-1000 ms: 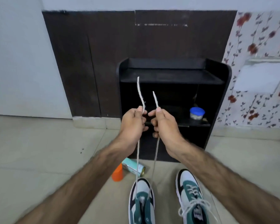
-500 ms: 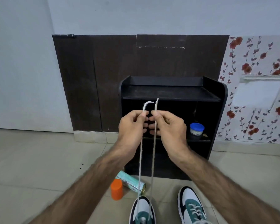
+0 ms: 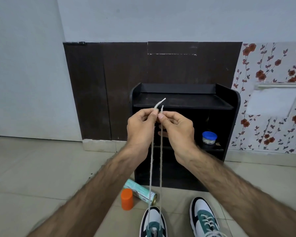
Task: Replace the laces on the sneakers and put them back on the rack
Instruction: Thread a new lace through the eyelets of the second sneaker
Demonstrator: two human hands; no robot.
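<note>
Above the tiled floor [image 3: 32, 168], in front of the black wooden shoe rack [image 3: 229, 117], both hands are raised side by side with thumbs nearly touching. Left hand [image 3: 140, 127] pinches one end of the thin white shoelace [image 3: 150, 168] between thumb and forefinger; right hand [image 3: 176, 127] pinches the other end the same way, remaining fingers curled. Both lace strands run taut down to the left green, white and black sneaker [image 3: 153, 223] at the bottom edge of the floor area. Just beside it stands the right matching sneaker [image 3: 204, 219], already laced. Near the rack's front left corner, an orange plastic cap [image 3: 126, 199] stands upright beside a pale green spray can [image 3: 139, 190] lying on its side. A blue-lidded clear jar [image 3: 209, 137] sits on the rack's middle shelf, at the right edge.
</note>
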